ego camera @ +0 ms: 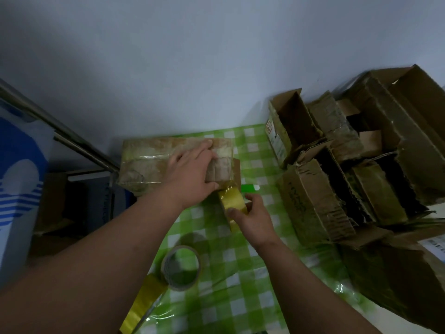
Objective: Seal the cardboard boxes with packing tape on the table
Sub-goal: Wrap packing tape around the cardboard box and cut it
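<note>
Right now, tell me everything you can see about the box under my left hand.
The box is a flat brown cardboard parcel, closed, with worn, glossy clear tape across its top. It lies at the far left of the green checked tablecloth, near the wall. The left hand presses flat on its right end. A yellow tape strip runs from its near right corner to the right hand, which pinches it.

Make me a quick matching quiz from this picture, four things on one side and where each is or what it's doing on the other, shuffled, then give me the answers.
Things:
1. left hand
2. right hand
3. spare tape roll
4. open boxes

Places or states:
A. lying on the green checked cloth, near side
B. piled at the right of the table
C. pressing flat on the wrapped box
D. gripping the yellow tape roll

Pairs: 1-C, 2-D, 3-A, 4-B
</note>
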Action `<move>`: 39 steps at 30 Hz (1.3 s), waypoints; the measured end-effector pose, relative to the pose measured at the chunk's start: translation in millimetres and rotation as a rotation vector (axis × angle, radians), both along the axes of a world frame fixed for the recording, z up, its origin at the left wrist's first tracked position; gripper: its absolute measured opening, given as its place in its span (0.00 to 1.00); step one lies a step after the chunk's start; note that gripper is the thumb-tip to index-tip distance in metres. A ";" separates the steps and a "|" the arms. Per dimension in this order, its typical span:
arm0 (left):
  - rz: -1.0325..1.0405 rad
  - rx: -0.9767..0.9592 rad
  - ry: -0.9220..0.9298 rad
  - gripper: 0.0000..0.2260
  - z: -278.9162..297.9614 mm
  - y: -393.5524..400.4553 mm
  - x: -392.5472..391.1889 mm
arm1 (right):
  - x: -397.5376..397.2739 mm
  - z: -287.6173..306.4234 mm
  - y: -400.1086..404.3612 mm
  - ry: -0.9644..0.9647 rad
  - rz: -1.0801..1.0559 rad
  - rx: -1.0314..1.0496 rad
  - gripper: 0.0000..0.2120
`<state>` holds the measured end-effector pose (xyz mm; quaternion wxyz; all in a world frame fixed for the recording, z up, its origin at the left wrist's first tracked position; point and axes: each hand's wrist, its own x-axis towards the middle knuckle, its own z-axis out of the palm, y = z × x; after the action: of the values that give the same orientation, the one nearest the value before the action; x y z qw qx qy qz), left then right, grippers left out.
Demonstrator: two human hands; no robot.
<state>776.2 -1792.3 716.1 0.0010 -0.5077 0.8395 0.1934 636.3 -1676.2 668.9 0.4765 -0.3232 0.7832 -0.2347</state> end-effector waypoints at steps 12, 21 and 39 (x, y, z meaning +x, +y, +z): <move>-0.014 -0.011 0.043 0.28 -8.1 2.0 -3.2 | 8.5 -0.4 25.9 -0.163 0.018 -0.084 0.18; 0.104 -0.102 0.008 0.27 -7.0 13.9 -5.7 | 8.9 0.9 21.1 -0.125 0.032 -0.064 0.23; 0.701 0.395 0.496 0.28 -46.0 79.5 -21.5 | -26.6 2.8 -3.7 -0.166 0.059 -0.019 0.19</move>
<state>754.7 -1712.8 670.1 -0.1686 -0.6892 0.5394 0.4535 609.7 -1679.9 671.7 0.5433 -0.3303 0.7289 -0.2539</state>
